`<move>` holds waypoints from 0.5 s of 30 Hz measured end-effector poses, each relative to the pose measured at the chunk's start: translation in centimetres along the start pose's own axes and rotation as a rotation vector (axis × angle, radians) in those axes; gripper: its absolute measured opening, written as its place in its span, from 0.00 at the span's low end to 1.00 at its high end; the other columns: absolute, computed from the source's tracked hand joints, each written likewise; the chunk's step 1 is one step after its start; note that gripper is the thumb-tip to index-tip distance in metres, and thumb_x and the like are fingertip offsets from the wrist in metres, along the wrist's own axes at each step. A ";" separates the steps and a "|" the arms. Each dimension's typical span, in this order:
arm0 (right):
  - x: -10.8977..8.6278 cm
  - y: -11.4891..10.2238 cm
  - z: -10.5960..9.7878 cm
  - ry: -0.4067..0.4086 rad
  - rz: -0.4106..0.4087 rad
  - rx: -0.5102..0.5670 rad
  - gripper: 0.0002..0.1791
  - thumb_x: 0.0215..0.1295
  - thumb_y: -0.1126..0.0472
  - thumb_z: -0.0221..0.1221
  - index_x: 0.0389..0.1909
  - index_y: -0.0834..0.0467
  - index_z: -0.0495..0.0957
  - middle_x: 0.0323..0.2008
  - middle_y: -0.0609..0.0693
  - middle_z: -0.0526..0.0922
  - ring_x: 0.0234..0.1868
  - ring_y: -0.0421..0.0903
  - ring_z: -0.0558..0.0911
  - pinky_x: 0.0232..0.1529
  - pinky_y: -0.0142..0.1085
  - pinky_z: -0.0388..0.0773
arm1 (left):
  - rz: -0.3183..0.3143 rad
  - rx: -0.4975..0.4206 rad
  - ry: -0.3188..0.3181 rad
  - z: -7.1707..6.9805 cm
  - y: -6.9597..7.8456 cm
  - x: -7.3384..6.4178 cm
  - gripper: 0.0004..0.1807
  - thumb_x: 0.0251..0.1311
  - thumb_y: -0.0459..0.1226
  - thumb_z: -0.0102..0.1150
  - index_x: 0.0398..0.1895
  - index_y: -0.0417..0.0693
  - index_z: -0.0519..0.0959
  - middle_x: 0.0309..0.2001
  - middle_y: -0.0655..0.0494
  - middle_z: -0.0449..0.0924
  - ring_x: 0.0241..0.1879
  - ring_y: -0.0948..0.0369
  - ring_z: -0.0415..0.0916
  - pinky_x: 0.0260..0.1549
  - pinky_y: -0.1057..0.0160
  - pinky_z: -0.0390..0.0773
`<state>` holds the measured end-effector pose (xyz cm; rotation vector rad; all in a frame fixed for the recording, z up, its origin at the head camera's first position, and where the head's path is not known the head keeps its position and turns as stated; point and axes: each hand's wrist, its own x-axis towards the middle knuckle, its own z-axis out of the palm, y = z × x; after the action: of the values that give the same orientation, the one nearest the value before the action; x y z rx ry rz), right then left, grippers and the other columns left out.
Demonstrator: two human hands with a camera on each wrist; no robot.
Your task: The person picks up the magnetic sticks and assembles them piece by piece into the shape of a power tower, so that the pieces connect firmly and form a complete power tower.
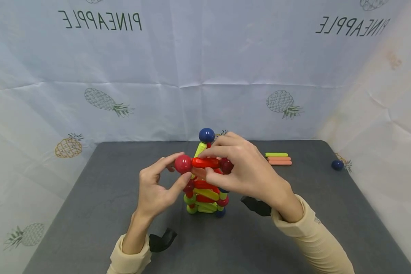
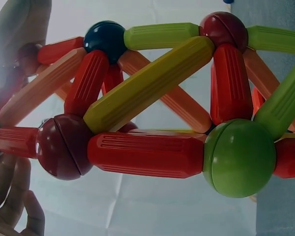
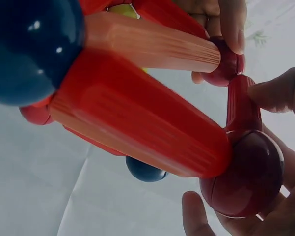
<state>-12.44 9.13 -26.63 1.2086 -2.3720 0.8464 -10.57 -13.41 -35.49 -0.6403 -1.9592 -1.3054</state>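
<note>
A tall tower of magnetic rods and balls [image 1: 205, 196] stands upright on the dark table. At its top front, my left hand [image 1: 159, 192] pinches a red ball [image 1: 183, 163] between thumb and forefinger. A short red rod [image 1: 205, 163] runs from that ball to a dark red ball [image 1: 226, 166]. The right hand [image 1: 244, 163] pinches this rod, thumb in front, fingers behind; its palm is beside the dark red ball. A blue ball [image 1: 206, 135] tops the back of the tower. Green ball [image 2: 239, 158] and yellow rod [image 2: 149, 83] lower down show in the left wrist view.
To the right behind the right hand lie several loose rods [image 1: 278, 159], one yellow-green, the others orange. A loose blue ball [image 1: 337, 164] sits near the right table edge. White pineapple-print cloth [image 1: 205, 57] encloses the table's back and sides.
</note>
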 end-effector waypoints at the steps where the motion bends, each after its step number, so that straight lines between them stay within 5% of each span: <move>1: 0.0 0.0 0.0 -0.004 -0.001 -0.008 0.10 0.56 0.58 0.72 0.40 0.51 0.90 0.33 0.42 0.84 0.36 0.37 0.70 0.29 0.31 0.69 | -0.001 0.001 0.000 0.0 0.0 0.0 0.25 0.45 0.26 0.72 0.52 0.38 0.85 0.35 0.45 0.88 0.35 0.62 0.75 0.37 0.71 0.76; 6: 0.0 0.3 0.2 -0.018 -0.013 -0.031 0.10 0.57 0.58 0.72 0.41 0.50 0.90 0.33 0.41 0.84 0.36 0.37 0.70 0.29 0.31 0.69 | -0.009 0.003 -0.008 -0.1 -0.1 -0.1 0.25 0.45 0.25 0.72 0.52 0.38 0.84 0.35 0.46 0.87 0.35 0.63 0.75 0.38 0.71 0.76; 9: -0.2 0.9 -0.4 -0.004 -0.013 0.049 0.14 0.58 0.57 0.74 0.46 0.51 0.89 0.37 0.42 0.86 0.41 0.37 0.74 0.34 0.32 0.72 | -0.027 0.022 -0.040 -0.2 -0.4 -0.3 0.27 0.45 0.27 0.73 0.54 0.39 0.83 0.38 0.47 0.88 0.36 0.62 0.77 0.39 0.69 0.77; 15: -0.2 6.9 -1.0 0.140 0.140 0.147 0.15 0.62 0.63 0.70 0.51 0.54 0.87 0.43 0.49 0.88 0.46 0.44 0.82 0.50 0.43 0.77 | -0.134 0.124 -0.241 -0.3 -1.2 -1.0 0.31 0.48 0.35 0.78 0.60 0.49 0.80 0.48 0.56 0.87 0.41 0.65 0.78 0.41 0.62 0.79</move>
<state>-17.88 13.08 -28.38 1.0082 -2.3351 1.1296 -10.71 -14.14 -36.88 -0.6394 -2.2941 -1.2189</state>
